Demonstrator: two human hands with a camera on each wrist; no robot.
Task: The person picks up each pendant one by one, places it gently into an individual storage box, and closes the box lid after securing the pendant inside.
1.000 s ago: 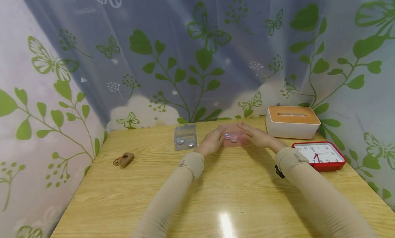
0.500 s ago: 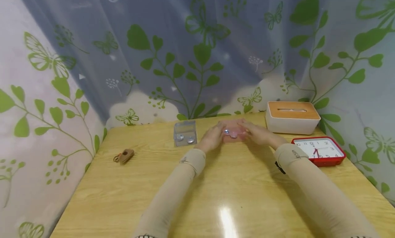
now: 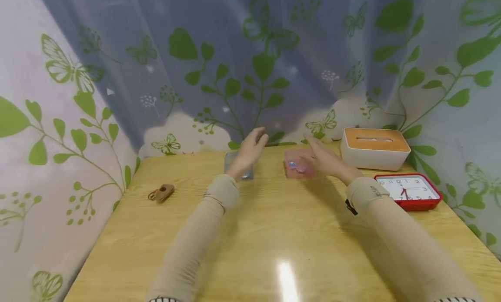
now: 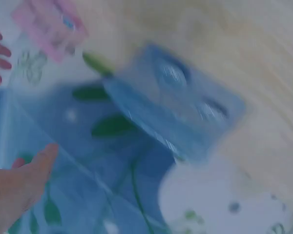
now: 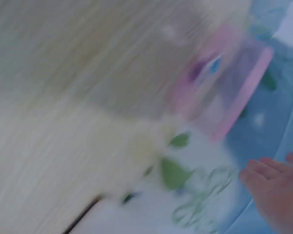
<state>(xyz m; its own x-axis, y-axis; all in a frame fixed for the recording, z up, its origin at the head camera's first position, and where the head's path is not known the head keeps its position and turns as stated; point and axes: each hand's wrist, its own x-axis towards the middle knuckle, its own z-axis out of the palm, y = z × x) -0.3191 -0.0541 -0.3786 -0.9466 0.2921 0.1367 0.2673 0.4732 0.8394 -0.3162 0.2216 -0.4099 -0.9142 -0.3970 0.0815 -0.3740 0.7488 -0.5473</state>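
Note:
A clear pinkish box (image 3: 292,173) with a few shiny round pieces in it stands near the table's back edge. Beside it, fingers straight, is my right hand (image 3: 326,159), holding nothing; the right wrist view shows a gap between that hand and the pink box (image 5: 234,85). Over a clear bluish box (image 3: 230,159) hovers my left hand (image 3: 250,149), its fingers loosely extended, hiding part of that box from the head camera. Two shiny round pieces lie in the bluish box (image 4: 141,97) in the left wrist view, which is blurred.
A white tissue box (image 3: 373,156) with a wooden lid stands at the back right, with a red-framed clock (image 3: 415,189) in front of it. A small brown object (image 3: 164,192) with a cord lies on the left of the wooden table (image 3: 250,232). A patterned curtain hangs behind.
My left hand has let go of the pink box and moved left, over the bluish box. My right hand has come off the pink box's right side, its fingers straightened.

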